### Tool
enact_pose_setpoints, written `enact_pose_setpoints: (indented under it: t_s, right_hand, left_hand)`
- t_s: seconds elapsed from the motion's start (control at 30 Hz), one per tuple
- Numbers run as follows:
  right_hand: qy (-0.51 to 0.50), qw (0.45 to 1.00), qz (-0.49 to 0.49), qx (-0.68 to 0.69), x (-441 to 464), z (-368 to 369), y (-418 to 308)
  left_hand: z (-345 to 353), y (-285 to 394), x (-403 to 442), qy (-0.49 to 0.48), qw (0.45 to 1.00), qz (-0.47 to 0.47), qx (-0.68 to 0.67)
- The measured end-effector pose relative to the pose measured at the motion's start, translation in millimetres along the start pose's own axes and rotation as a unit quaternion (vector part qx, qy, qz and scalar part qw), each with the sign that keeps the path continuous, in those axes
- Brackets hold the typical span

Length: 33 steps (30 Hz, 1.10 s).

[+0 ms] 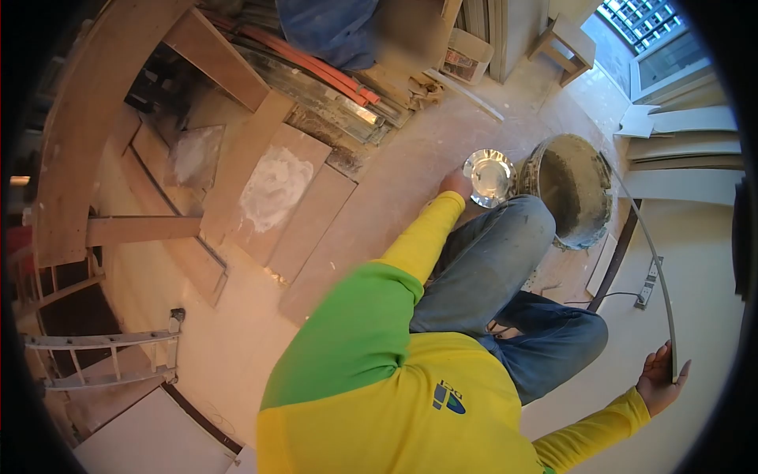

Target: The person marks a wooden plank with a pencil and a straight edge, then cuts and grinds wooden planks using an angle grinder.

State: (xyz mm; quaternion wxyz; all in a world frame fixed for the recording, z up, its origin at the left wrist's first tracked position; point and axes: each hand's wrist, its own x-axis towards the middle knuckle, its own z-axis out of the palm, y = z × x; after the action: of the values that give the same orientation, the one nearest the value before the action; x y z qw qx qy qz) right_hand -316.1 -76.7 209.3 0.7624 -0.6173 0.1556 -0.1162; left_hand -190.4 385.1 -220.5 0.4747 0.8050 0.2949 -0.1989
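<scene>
The big bucket [588,186] could tip if our knee bumps it. Our right hand [655,381] pinches the long thin strip [670,316]; a loose hold could let it slip. Its long side runs from that hand, past the wall [703,261], toward the bucket, looking bent. Our left hand [455,184] grips the shiny plate [489,178], face up.

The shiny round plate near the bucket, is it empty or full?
Empty: the plate shows its bright inner surface, and nothing is seen lying on it.

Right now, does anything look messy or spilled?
Yes: a white smear covers much of a flat board, left of the shiny dish. It looks spilled, though it may be deliberate. The bucket looks crusty too.
</scene>
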Motion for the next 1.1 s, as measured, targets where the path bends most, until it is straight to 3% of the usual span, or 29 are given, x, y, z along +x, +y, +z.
enact_pose_setpoints:
  t_s: [0.07,0.2,0.4,0.47,0.53,0.67,0.77,0.87,0.9,0.93,0.97,1.03,1.07,1.1]
  right_hand:
    - [-0.002,1.000,0.002,-0.002,-5,7,0]
    - [-0.013,1.000,-0.005,-0.001,-6,10,3]
    - [0.048,0.999,-0.017,-0.007,-10,20,5]
    - [0.055,0.998,-0.016,-0.011,-8,17,5]
    - [0.062,0.998,-0.017,-0.012,-5,11,4]
    - [0.084,0.996,-0.018,-0.015,-10,15,6]
    - [0.101,0.995,-0.020,-0.011,-12,15,6]
    - [0.077,0.997,-0.017,-0.003,-12,17,6]
    - [0.061,0.998,-0.012,0.000,-13,18,6]
    - [0.067,0.998,-0.017,0.002,-14,19,6]
    - [0.072,0.997,-0.007,0.002,-14,19,7]
    - [0.087,0.996,-0.002,0.006,-17,21,8]
    - [0.078,0.997,0.000,0.012,-18,23,9]
    - [0.071,0.997,0.001,0.019,-20,25,10]
  left_hand:
    - [23,-3,2,0.146,0.988,0.031,-0.040]
    - [22,-4,11,0.165,0.984,-0.009,-0.060]
    - [-65,-62,2,0.263,0.963,-0.002,-0.057]
    - [-103,-94,-12,0.277,0.955,-0.025,-0.101]
    - [-150,-106,-49,0.223,0.913,-0.058,-0.337]
    - [-211,-133,-74,0.371,0.881,-0.003,-0.292]
    - [-256,-115,-65,0.446,0.877,0.037,-0.176]
    - [-306,-98,3,0.562,0.822,0.094,-0.009]
    - [-320,-35,-29,0.427,0.881,0.027,-0.205]
    - [-339,-56,34,0.418,0.897,0.014,-0.140]
    - [-346,-10,17,0.375,0.904,-0.034,-0.201]
    - [-344,6,59,0.366,0.890,-0.070,-0.261]
    - [-337,5,79,0.360,0.894,-0.062,-0.259]
    - [-330,1,102,0.418,0.903,0.003,-0.096]
